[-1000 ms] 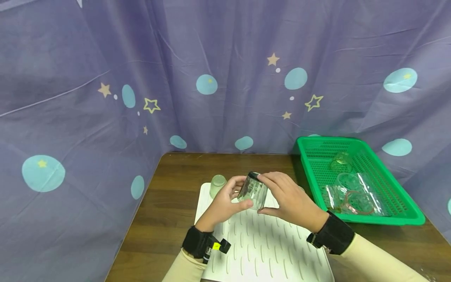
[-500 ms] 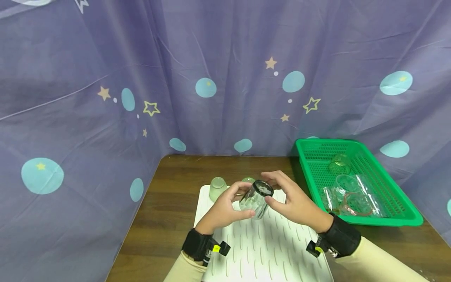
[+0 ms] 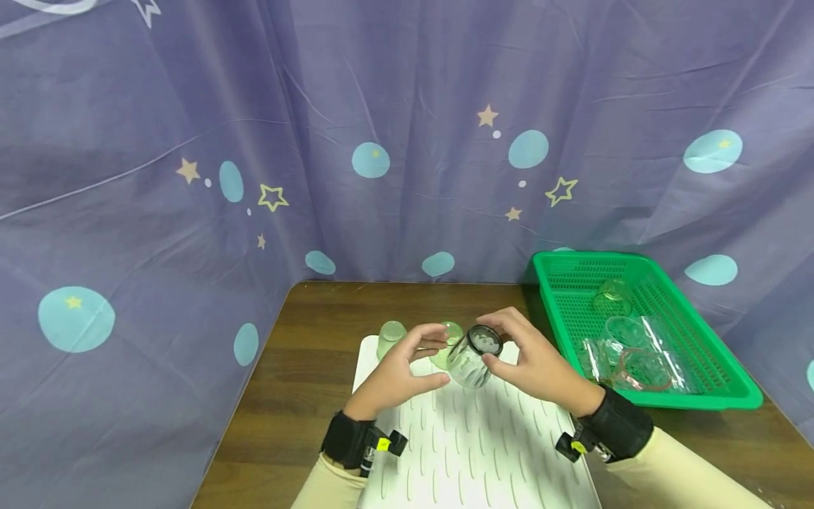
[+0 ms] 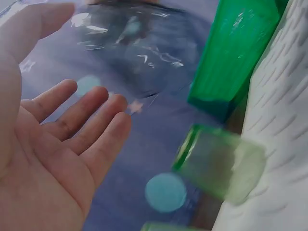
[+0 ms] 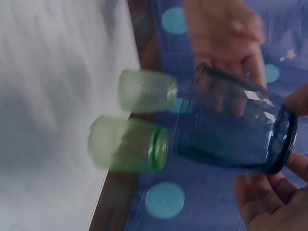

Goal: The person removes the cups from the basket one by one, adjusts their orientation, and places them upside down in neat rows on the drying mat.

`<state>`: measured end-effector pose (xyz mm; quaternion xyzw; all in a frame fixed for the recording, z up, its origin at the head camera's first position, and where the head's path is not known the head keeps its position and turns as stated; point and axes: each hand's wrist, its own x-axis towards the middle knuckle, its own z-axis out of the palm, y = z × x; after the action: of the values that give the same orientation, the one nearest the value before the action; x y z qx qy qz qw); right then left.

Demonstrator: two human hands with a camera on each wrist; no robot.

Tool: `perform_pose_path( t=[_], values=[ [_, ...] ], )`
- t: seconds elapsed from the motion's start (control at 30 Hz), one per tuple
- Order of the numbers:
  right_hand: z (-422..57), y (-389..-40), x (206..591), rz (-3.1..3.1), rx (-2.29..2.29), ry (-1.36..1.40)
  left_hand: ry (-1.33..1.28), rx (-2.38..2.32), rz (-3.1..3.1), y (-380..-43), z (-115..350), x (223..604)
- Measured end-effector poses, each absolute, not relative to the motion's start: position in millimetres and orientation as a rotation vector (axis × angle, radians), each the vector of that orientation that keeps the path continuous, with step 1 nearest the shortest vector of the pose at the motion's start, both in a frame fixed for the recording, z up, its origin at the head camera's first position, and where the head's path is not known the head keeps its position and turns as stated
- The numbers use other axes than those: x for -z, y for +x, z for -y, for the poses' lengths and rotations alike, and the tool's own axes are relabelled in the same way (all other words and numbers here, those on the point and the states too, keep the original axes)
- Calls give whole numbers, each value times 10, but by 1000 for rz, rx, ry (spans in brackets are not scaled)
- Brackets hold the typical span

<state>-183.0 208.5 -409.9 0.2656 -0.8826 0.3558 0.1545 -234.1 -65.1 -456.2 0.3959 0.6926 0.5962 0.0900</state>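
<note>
A smoky grey glass tumbler (image 3: 469, 366) is held tilted above the white ribbed mat (image 3: 477, 452), pinched by its thick dark end in the right hand (image 3: 540, 367). The left hand (image 3: 396, 373) is held apart, fingers extended. Two pale-green glass tumblers (image 3: 391, 336) are stood along the mat's far edge.

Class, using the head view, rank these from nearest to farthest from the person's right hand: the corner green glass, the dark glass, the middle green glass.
1. Dark glass: held in the right hand.
2. Middle green glass: just behind the dark one, to the hand's left.
3. Corner green glass: farther left, at the white mat's back-left corner.
</note>
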Motion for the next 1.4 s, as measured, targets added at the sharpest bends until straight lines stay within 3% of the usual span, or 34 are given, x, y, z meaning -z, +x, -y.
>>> perform_pose_path(
  t=[0.3,0.7,1.4],
  values=[
    [-2340,-2008,4341,2728,-488,520,971,-1882,-2455,-2500,1088,4483],
    [-2536,-2097,4496,2803,-488,418,809,-1885,-2701,-2748,1353,4598],
    [-2507,-2153,4600,2907,-536,365,714,-1876,-2728,-2840,1413,4778]
  ],
)
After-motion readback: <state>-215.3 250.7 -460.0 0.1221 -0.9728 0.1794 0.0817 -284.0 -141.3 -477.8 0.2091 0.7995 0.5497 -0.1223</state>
